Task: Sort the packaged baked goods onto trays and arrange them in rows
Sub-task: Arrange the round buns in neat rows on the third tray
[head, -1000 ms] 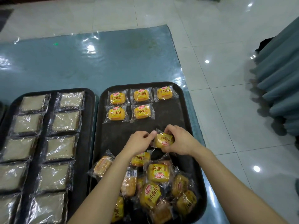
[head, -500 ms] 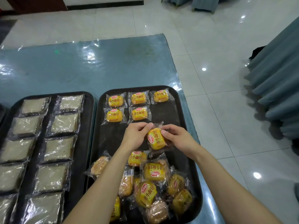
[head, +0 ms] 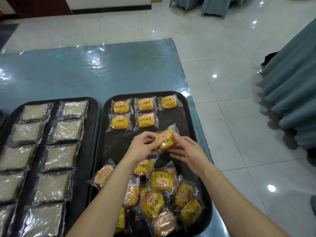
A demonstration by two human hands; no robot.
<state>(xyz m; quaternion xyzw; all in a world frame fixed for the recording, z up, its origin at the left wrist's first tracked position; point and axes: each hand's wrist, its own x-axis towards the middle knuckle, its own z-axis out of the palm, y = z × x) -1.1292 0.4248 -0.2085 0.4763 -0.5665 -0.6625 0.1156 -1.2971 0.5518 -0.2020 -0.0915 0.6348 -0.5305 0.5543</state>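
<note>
At the left, a dark tray (head: pixel 87 151) is filled with pale wrapped slices (head: pixel 65 130), laid in two columns. Just to its right, a second tray (head: pixel 172 120) is partly stocked with yellow bun packets. Three are lined up in the far row (head: pixel 146 104), two more are set in a second row (head: pixel 119 122) just nearer, and a loose pile (head: pixel 160 182) is heaped at the near end.

Above the bare middle of this tray one packet (head: pixel 166 139) is held off the surface, label up and tilted. Its left edge is pinched by the left hand (head: pixel 143 146), and its right side is gripped by the curled fingers of the right hand (head: pixel 186 154).

Placing is judged to be the step in hand. The open spot at the right end of the second row is probably intended, so the packet would need to be squared to its neighbours and set down there.

The trays are carried on a table with a blue cover (head: pixel 77 74) under glossy clear film. To the right, shiny pale floor tiles (head: pixel 222 117) and blue pleated drapes (head: pixel 287 100) are seen.
</note>
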